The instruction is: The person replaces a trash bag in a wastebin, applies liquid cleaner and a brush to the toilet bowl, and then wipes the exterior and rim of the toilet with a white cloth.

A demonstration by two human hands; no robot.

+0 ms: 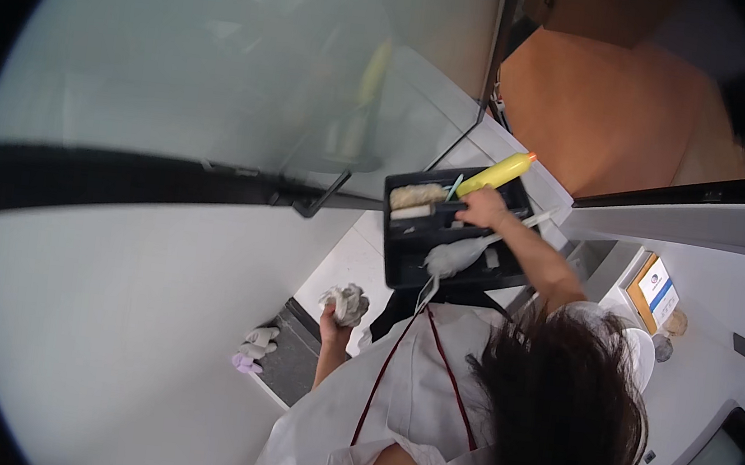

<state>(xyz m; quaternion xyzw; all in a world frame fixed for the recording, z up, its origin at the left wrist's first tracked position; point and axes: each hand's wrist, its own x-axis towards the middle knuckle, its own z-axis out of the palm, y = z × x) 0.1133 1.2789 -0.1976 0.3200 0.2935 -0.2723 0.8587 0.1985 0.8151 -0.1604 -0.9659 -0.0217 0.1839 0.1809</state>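
My left hand (335, 329) holds a crumpled whitish cloth (346, 303) beside my body. With my right hand (485, 208) I grip the central handle of a black plastic caddy (391, 266) in front of me. A yellow bottle (497, 175) with an orange cap lies in the caddy just beyond that hand. A beige fluffy brush or pad (419, 197) sits in the caddy's far left part. In the near part lies a white-handled brush (457, 256), its head seemingly wrapped in thin plastic. The undersides of my fingers on the handle are hidden.
A frosted glass panel (226, 67) with a dark handle (325, 195) stands at the left. An orange-brown floor (622, 122) shows through the opening beyond. Stuffed toys or slippers (259, 342) rest on a dark ledge at lower left. A white cabinet (620, 275) stands at the right.
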